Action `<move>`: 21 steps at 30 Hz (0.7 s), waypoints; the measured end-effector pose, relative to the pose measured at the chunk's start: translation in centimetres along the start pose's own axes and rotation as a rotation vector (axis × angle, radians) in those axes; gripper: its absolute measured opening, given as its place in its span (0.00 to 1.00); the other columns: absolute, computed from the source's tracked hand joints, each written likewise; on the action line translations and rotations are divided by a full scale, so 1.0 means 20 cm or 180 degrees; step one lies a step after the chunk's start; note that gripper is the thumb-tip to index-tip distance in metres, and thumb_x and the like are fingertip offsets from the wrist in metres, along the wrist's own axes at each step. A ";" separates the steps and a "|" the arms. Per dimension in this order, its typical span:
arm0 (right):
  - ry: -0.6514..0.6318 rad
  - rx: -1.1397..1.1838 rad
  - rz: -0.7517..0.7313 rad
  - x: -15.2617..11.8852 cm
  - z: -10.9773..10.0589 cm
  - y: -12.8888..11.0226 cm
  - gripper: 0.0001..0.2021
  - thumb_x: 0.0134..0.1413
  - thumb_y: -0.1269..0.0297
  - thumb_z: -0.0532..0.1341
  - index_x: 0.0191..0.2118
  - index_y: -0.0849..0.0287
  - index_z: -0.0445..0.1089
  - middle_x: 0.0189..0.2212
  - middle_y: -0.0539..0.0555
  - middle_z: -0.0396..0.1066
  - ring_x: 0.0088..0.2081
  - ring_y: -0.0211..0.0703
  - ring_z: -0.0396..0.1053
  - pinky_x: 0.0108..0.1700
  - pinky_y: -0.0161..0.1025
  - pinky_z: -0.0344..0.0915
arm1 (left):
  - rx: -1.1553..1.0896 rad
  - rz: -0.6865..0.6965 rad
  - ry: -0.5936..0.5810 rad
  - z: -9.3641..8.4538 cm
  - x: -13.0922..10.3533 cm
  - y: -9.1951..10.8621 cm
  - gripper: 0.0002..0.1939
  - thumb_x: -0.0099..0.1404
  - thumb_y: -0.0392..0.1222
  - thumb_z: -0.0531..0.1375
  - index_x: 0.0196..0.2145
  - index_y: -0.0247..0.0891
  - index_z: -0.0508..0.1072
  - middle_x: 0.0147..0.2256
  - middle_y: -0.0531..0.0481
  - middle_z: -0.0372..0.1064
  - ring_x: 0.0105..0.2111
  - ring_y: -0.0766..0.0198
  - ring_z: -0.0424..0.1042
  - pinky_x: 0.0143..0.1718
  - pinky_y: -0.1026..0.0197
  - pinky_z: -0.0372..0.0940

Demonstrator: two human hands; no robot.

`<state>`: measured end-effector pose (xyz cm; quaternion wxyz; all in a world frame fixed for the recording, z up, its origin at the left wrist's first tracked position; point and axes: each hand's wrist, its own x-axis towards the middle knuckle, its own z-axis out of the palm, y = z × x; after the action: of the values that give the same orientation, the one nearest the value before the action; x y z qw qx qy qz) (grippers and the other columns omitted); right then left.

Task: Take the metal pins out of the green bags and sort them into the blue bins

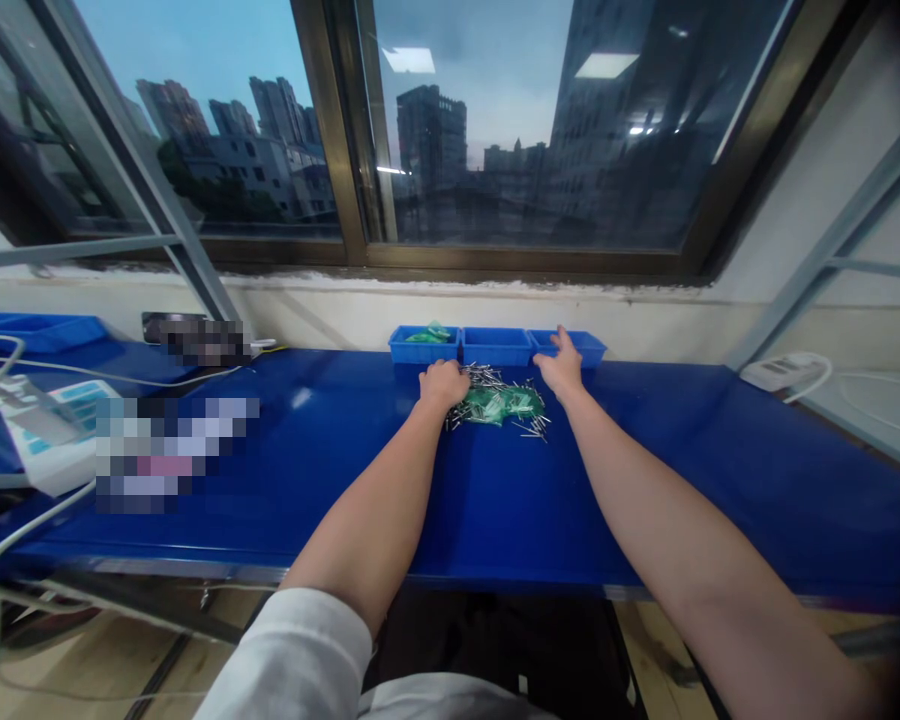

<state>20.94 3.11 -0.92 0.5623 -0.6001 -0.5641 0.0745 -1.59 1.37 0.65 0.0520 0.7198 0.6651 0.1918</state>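
A pile of thin silvery metal pins or screws [534, 428] lies on the blue table, with small green plastic packets [495, 404] on top of it. At the pile's left edge, my left hand [442, 384] has its fingers curled; whatever is between them is hidden. My right hand [561, 370] is at the front of the right blue bin [589, 350], fingers apart and pointing over its rim, with nothing visible in them. Beside that bin stand the middle blue bin [496, 348] and the left blue bin [405, 350], which holds green packets [430, 333].
A white device with a blue panel [60, 425] and loose cables [0, 570] stands at the left of the blue table [330, 500]. Another blue tray [45, 330] is at the far left. A white power strip [784, 372] lies at the right. A window rises behind.
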 end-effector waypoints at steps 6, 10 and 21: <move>-0.0158 0.0159 0.0069 -0.03 0.01 -0.05 0.36 0.35 0.67 0.59 0.57 0.63 0.59 0.43 0.59 0.70 0.41 0.48 0.67 0.46 0.45 0.64 | -0.0146 0.0081 -0.0124 0.01 0.01 0.00 0.25 0.62 0.55 0.48 0.48 0.39 0.70 0.50 0.36 0.66 0.50 0.45 0.65 0.50 0.45 0.57; -0.0558 0.0029 -0.0051 -0.06 0.02 -0.08 0.23 0.38 0.67 0.58 0.46 0.63 0.69 0.38 0.57 0.73 0.36 0.44 0.69 0.44 0.42 0.65 | -0.0200 0.0099 -0.0253 0.01 0.02 0.00 0.29 0.59 0.60 0.50 0.50 0.39 0.70 0.50 0.37 0.67 0.52 0.46 0.64 0.51 0.46 0.56; -0.1560 -0.0890 -0.0547 -0.15 0.08 -0.14 0.22 0.40 0.46 0.63 0.40 0.54 0.75 0.43 0.57 0.72 0.49 0.56 0.63 0.51 0.50 0.58 | -0.0302 0.0438 -0.0181 0.01 0.01 0.02 0.21 0.59 0.54 0.54 0.46 0.46 0.74 0.47 0.45 0.71 0.49 0.51 0.67 0.49 0.53 0.59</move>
<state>17.09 0.99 -1.09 0.3254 -0.5858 -0.7367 0.0908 -1.21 1.47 0.58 0.0915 0.7657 0.6025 0.2056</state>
